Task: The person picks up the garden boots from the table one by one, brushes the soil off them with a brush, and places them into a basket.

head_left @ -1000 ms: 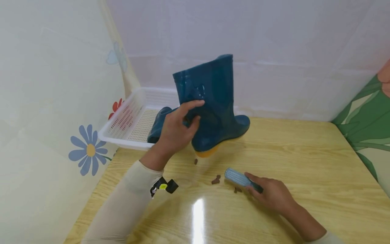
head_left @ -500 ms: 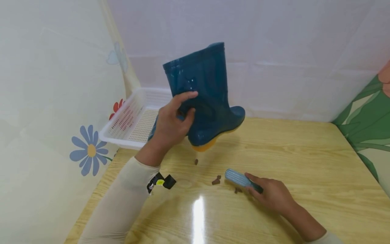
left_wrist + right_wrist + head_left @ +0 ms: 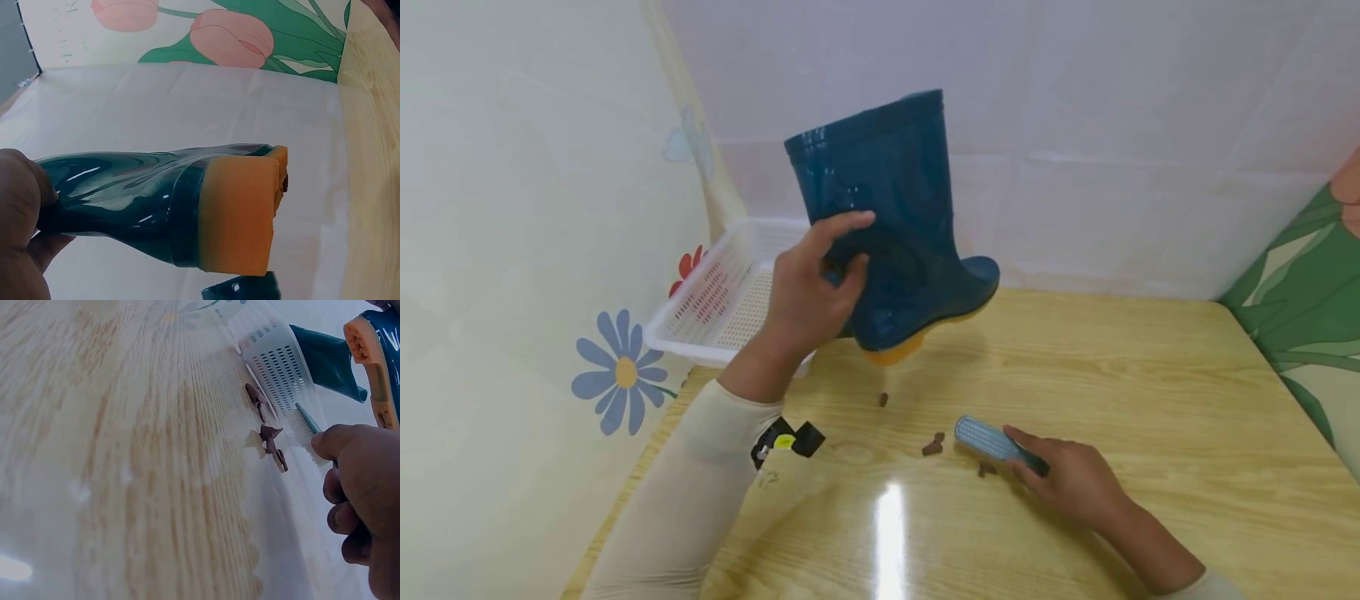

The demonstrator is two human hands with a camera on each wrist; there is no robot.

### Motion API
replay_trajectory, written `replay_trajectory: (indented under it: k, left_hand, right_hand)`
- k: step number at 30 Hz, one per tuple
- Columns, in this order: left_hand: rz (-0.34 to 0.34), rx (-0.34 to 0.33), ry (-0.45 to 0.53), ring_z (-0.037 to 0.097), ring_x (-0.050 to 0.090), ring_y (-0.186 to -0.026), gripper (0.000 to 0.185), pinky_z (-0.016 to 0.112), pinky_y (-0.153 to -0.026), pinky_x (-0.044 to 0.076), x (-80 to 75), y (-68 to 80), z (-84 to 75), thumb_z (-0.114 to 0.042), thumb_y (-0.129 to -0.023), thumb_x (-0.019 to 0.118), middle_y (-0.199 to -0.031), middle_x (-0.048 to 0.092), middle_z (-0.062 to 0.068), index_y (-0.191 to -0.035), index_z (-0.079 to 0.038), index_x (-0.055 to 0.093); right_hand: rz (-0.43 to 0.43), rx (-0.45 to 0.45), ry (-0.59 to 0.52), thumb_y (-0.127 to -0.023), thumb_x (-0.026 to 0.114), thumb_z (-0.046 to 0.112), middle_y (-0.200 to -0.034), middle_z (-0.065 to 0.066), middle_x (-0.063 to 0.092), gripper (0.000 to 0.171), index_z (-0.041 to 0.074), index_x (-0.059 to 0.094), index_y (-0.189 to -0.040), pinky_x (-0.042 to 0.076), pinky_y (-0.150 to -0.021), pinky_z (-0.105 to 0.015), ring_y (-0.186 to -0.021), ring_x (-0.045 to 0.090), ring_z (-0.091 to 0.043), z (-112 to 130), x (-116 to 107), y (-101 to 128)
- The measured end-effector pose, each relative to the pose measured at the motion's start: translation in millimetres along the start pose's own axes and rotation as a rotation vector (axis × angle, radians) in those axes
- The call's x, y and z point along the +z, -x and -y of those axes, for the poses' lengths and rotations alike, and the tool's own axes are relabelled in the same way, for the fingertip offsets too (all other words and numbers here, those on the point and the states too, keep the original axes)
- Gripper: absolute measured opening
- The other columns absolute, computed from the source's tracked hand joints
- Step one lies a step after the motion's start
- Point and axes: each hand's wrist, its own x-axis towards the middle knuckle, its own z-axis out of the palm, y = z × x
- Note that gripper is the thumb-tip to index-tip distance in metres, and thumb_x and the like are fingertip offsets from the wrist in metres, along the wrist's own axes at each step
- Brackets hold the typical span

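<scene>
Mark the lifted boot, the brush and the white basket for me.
boot [image 3: 902, 217], head view, on the side of the shaft, beside the left hand [image 3: 808, 292] gripping it.
brush [image 3: 985, 437], head view, on its pale bristle head, ahead of the right hand [image 3: 1071, 479] holding it.
basket [image 3: 700, 321], head view, on its left perforated wall.

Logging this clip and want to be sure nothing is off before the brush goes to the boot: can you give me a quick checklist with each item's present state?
1. Left hand grips the blue boot by its shaft: ok.
2. Boot lifted clear of the wooden table, orange sole exposed: ok.
3. Right hand holds the brush, which lies low on the table: ok.
4. Brown dirt crumbs lie beside the brush head, loose on the table: not ok.
5. Sole free of dirt: cannot tell; only the heel end shows.
6. Second boot sits in the white basket, out of the way: ok.
</scene>
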Motion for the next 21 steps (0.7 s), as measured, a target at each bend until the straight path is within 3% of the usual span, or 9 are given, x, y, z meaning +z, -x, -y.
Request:
replay_trajectory:
  k: [9, 14, 21]
  left_hand:
    - [-0.006, 0.005, -0.011, 0.010, 0.049, -0.049, 0.041, 0.022, -0.050, 0.040, -11.0, -10.0, 1.9, 0.002, -0.095, 0.064, -0.125, 0.069, 0.016, -0.134, -0.009, 0.059]
    - [-0.052, -0.005, -0.006, 0.009, 0.041, -0.044, 0.040, 0.022, -0.051, 0.038, -15.2, -12.7, 4.2, 0.000, -0.095, 0.066, -0.127, 0.069, 0.011, -0.133, -0.010, 0.061]
    - [-0.092, -0.019, -0.001, 0.009, 0.042, -0.047, 0.040, 0.021, -0.054, 0.039, -20.5, -15.3, 5.2, 0.000, -0.094, 0.066, -0.100, 0.068, 0.014, -0.132, -0.012, 0.062]
  right_hand:
    - [-0.007, -0.004, -0.004, -0.089, 0.082, 0.026, -0.068, 0.013, 0.057, 0.049, 0.013, 0.069, -0.135, 0.026, -0.045, -0.021, -0.049, 0.019, 0.003, 0, 2, -1]
    - [-0.006, -0.005, -0.014, -0.089, 0.082, 0.026, -0.068, 0.013, 0.057, 0.049, 0.012, 0.069, -0.134, 0.025, -0.044, -0.021, -0.049, 0.018, 0.003, 0, 3, -2]
    - [0.000, -0.003, -0.019, -0.089, 0.082, 0.026, -0.066, 0.014, 0.054, 0.049, 0.012, 0.069, -0.134, 0.026, -0.044, -0.020, -0.048, 0.018, 0.004, 2, 3, -3]
